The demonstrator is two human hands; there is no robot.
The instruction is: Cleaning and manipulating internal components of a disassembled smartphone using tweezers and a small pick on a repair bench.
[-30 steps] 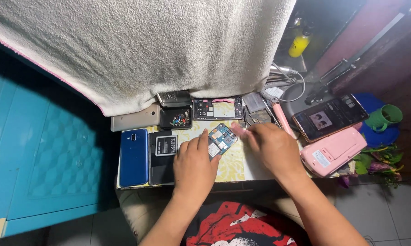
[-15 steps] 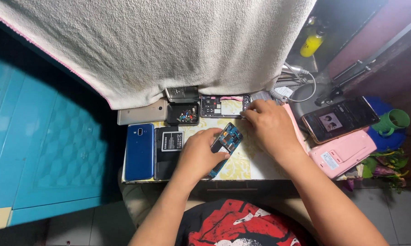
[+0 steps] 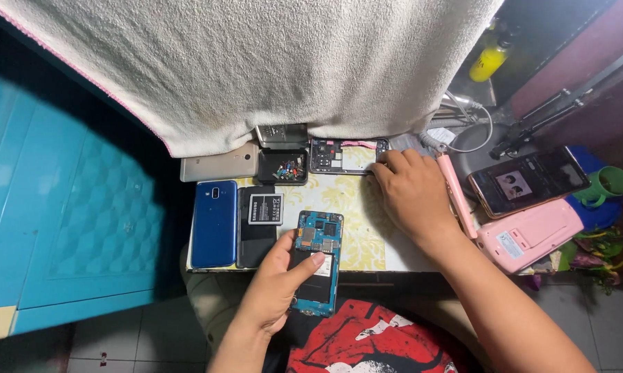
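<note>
**Opened phone in left hand, right hand flat on the table's far edge**

Left hand (image 3: 273, 290) clamped on an opened phone (image 3: 318, 262): thumb across its face, fingers under the left edge. Phone is a flat rectangle, back cover off, blue circuit board at the top, dark battery bay below. It sits tilted at the near table edge, lower end hanging off over the lap.

Right hand (image 3: 411, 193) rests palm down on the table (image 3: 363, 238), fingers loosely together, tips touching a bare phone frame (image 3: 342, 155), a dark, hollow rectangle with a pink strip along the top. Cannot tell if it grips anything.

Table top: glossy pale-yellow floral surface. Left of the held phone: a black phone with a grey battery (image 3: 264, 208) on it, then a smooth blue phone (image 3: 214, 222), both flat and side by side. Behind them, a silver phone (image 3: 218, 164) and a small black tray (image 3: 282, 167) of tiny coloured parts. A thick, nubby cream towel (image 3: 291, 62) hangs over the back. To the right, a pink slim tool (image 3: 455, 200), a lit phone (image 3: 529, 181) and a pink plastic case (image 3: 529, 235).
</note>
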